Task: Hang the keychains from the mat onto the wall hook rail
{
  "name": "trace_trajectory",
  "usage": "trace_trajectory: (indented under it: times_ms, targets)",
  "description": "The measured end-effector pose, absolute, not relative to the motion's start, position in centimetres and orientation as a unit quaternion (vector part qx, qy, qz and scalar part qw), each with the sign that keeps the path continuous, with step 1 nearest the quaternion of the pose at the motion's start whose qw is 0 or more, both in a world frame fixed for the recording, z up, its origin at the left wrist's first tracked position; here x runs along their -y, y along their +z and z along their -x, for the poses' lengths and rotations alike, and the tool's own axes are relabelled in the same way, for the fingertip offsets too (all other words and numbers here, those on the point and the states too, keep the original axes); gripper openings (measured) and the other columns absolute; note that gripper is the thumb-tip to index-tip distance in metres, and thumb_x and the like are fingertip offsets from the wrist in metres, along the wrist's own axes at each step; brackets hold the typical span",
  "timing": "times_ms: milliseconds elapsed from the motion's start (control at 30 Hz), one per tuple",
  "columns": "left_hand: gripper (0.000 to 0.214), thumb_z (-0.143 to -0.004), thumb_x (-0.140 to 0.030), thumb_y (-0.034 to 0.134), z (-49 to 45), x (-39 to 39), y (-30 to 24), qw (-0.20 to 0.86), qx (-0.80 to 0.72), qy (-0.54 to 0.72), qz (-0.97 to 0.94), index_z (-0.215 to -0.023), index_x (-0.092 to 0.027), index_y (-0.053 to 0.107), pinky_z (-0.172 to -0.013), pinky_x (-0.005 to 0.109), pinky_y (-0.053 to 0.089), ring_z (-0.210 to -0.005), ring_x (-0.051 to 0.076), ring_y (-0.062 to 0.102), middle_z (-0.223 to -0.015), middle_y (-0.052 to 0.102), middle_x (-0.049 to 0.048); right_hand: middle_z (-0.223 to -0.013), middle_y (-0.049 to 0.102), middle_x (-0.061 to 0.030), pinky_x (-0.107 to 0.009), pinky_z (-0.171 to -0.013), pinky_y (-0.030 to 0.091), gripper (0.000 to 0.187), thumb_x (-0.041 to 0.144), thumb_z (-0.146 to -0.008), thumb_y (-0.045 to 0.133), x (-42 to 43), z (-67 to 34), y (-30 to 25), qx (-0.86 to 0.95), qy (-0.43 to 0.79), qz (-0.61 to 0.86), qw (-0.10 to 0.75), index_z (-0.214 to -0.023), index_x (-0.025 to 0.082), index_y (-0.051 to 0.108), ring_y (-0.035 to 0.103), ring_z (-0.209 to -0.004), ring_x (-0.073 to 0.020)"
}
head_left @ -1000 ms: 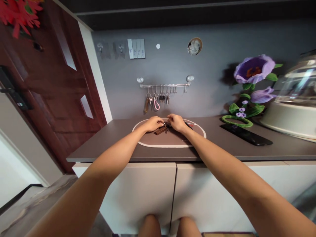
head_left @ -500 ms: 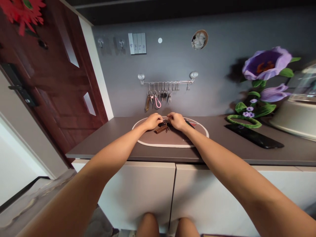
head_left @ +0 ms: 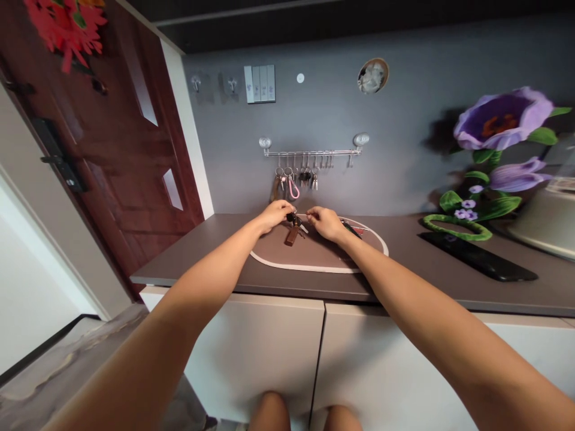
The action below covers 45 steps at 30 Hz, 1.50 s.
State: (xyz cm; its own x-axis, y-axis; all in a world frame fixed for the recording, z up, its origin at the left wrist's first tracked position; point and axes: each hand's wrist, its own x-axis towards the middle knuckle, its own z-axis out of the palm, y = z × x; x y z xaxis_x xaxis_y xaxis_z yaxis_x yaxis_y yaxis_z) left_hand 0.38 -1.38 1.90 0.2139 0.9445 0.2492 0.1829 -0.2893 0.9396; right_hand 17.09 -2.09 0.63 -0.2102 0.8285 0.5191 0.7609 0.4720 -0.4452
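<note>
A bunch of keys [head_left: 301,225] with a brown leather-like fob [head_left: 291,235] hangs just over the brown oval mat [head_left: 309,257]. At the top of its ring, the fingertips of my left hand [head_left: 275,215] are pinched on it. Close by on the right, my right hand [head_left: 327,223] has its fingers curled together, a small gap away from the keys. Whether anything small is between those fingers cannot be seen. Partly behind my right wrist lie a dark slim item and a red one [head_left: 359,230] on the mat.
A clear hook rail [head_left: 313,153] on the wall carries several key sets, one with a pink loop [head_left: 293,189]. To the right are a black flat slab [head_left: 478,256], purple fabric flowers [head_left: 503,123] and a pale domed object [head_left: 545,215]. A dark red door [head_left: 135,161] stands left.
The keys and brown fob have been lifted by my left hand and now hang down. My right hand has come slightly away from them. The view has shifted a little left.
</note>
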Motion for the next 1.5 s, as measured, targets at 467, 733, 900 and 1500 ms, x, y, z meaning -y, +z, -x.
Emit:
trace_trajectory:
  times_ms: [467,733,900,1500]
  targets:
    - [0.006,-0.078,-0.01,0.053,0.3,1.3,2.4,0.583,-0.248,0.538,-0.556,-0.079,-0.009,0.058,-0.083,0.031,0.044,-0.073,0.009,0.058,-0.08,0.061,0.0047,-0.078,0.06,-0.0018,-0.024,-0.067,0.038,0.015,0.027,-0.08,0.043,3.4,-16.4,1.5,0.789,0.033,0.38,0.481,-0.084,0.017,0.054,0.051,-0.069,-0.0121]
    - [0.003,-0.075,-0.012,0.058,0.3,0.9,2.3,0.591,-0.194,0.552,-0.555,-0.078,-0.01,0.058,-0.075,0.025,0.044,-0.068,0.008,0.058,-0.077,0.061,0.0024,-0.081,0.059,-0.0031,-0.026,-0.07,0.039,0.021,0.035,-0.081,0.044,3.5,-16.2,1.5,0.792,0.032,0.36,0.492,-0.083,0.018,0.055,0.051,-0.074,-0.0134]
    - [0.005,-0.074,-0.013,0.059,0.0,1.3,2.4,0.605,-0.197,0.537,-0.554,-0.078,-0.011,0.057,-0.072,0.024,0.045,-0.068,0.009,0.058,-0.076,0.061,0.0018,-0.087,0.056,-0.0051,-0.027,-0.07,0.041,0.024,0.038,-0.08,0.047,3.7,-16.2,1.7,0.782,0.027,0.345,0.518,-0.091,0.018,0.055,0.051,-0.076,-0.014]
    - [0.019,-0.071,-0.024,0.065,-0.9,1.6,1.6,0.579,-0.24,0.504,-0.595,-0.085,-0.014,0.057,-0.074,0.027,0.047,-0.071,0.009,0.057,-0.08,0.059,0.0018,-0.076,0.058,-0.0013,-0.025,-0.069,0.04,0.025,0.04,-0.08,0.045,3.7,-16.5,1.6,0.747,0.093,0.364,0.548,-0.077,0.018,0.057,0.051,-0.072,-0.0123]
